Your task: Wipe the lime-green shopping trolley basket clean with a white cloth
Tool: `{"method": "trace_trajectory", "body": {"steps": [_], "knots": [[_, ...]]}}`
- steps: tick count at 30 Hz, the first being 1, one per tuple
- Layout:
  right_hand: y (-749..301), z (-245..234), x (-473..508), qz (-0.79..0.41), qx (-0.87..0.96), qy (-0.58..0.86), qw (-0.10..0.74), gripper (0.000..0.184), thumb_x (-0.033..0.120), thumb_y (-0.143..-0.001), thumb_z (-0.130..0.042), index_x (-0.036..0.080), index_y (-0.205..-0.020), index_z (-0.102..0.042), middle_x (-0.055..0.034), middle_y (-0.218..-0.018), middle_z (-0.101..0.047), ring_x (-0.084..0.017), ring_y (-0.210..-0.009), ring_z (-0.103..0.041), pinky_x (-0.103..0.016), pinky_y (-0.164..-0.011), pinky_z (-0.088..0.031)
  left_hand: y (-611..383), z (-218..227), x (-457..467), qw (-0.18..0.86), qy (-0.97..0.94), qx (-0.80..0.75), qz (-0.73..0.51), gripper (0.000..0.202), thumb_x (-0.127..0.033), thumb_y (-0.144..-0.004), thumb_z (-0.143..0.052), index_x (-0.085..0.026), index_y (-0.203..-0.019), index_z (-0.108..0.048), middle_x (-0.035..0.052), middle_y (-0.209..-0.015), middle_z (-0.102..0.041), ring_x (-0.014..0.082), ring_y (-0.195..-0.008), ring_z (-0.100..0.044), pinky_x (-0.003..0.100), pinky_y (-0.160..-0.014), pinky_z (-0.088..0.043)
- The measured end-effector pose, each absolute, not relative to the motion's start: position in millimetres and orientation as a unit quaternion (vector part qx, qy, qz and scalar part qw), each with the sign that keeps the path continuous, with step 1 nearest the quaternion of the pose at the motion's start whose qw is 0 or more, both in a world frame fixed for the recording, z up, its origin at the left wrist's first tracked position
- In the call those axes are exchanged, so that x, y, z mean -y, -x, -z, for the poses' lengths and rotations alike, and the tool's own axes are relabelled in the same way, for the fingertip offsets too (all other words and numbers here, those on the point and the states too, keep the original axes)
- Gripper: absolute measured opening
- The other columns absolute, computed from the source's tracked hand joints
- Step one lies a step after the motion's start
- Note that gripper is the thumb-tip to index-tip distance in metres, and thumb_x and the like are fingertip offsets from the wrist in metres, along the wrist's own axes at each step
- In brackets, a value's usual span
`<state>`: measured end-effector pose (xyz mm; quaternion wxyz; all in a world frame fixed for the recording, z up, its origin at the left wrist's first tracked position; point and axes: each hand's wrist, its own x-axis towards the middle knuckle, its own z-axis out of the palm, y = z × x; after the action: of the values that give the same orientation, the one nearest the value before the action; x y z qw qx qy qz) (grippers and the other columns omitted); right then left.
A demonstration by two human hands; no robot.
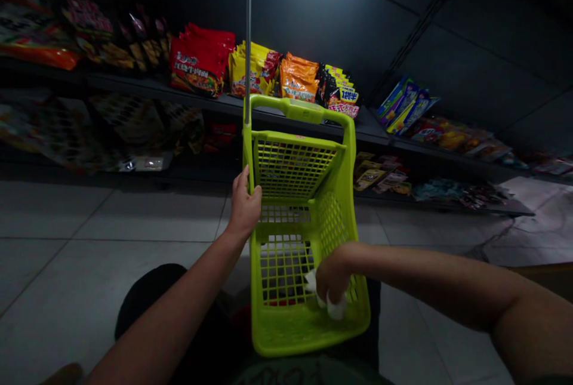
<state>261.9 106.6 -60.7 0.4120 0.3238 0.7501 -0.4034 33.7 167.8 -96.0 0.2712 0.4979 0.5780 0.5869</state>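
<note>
A lime-green plastic shopping basket (308,346) with a lattice floor and walls stands upright in front of me, its long grey metal pole (248,33) rising from the far left corner. My left hand (245,206) is closed around the basket's left rim, thumb on the inner side. Inside the basket, near the right wall, my right hand (335,271) is bent downward and closed on a crumpled white cloth (335,308), perhaps a tissue. The fingertips are partly hidden, and the cloth lies low against the wall and floor lattice. Nothing else shows in the basket.
Behind the basket runs a dark shelf (152,85) bearing red noodle packets (199,62), yellow packets (253,68), orange packets (299,77) and black packets (339,94). More snack bags (461,134) lie to the right. Pale floor tiles (147,215) surround my legs.
</note>
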Motion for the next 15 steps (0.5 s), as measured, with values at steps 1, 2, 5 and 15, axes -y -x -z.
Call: {"method": "trace_trajectory", "body": {"steps": [1,2,5,15], "knots": [[-262,56,-112,0.413,-0.762,-0.303,0.397,0.025,0.01,-0.069,-0.074,0.026,-0.087,-0.08,0.0027,-0.082,-0.076,-0.016,-0.079,-0.071,-0.024,-0.073,-0.051,-33,96,-169,0.272,-0.5,-0.579,-0.583,0.063,-0.016,-0.084,-0.057,-0.028,-0.146,-0.05,0.0094,-0.14,-0.052,0.0257,-0.135,-0.05,0.045,-0.122,-0.036],[-260,47,-125,0.387,-0.786,-0.309,0.369,0.026,0.011,-0.074,-0.069,0.025,-0.093,-0.079,0.0001,-0.088,-0.077,-0.018,-0.083,-0.071,-0.026,-0.075,-0.051,-32,97,-169,0.273,-0.504,-0.58,-0.579,0.065,-0.016,-0.083,-0.058,-0.028,-0.146,-0.049,0.0092,-0.139,-0.052,0.0257,-0.135,-0.05,0.045,-0.121,-0.036],[-246,11,-184,0.156,-0.876,-0.432,0.148,0.026,0.016,-0.088,-0.058,0.019,-0.107,-0.075,-0.0096,-0.103,-0.075,-0.026,-0.1,-0.068,-0.035,-0.088,-0.049,-30,97,-170,0.275,-0.521,-0.58,-0.563,0.068,-0.015,-0.082,-0.058,-0.029,-0.147,-0.047,0.0094,-0.138,-0.052,0.0263,-0.137,-0.049,0.046,-0.121,-0.036],[-218,1,-288,-0.074,-0.872,-0.453,-0.172,0.041,0.02,-0.102,-0.046,0.024,-0.142,-0.054,-0.0087,-0.144,-0.059,-0.024,-0.13,-0.053,-0.04,-0.11,-0.038,-27,92,-157,0.263,-0.529,-0.602,-0.537,0.064,-0.022,-0.086,-0.054,-0.022,-0.149,-0.044,0.0119,-0.149,-0.048,0.0272,-0.142,-0.044,0.045,-0.123,-0.031]]}}
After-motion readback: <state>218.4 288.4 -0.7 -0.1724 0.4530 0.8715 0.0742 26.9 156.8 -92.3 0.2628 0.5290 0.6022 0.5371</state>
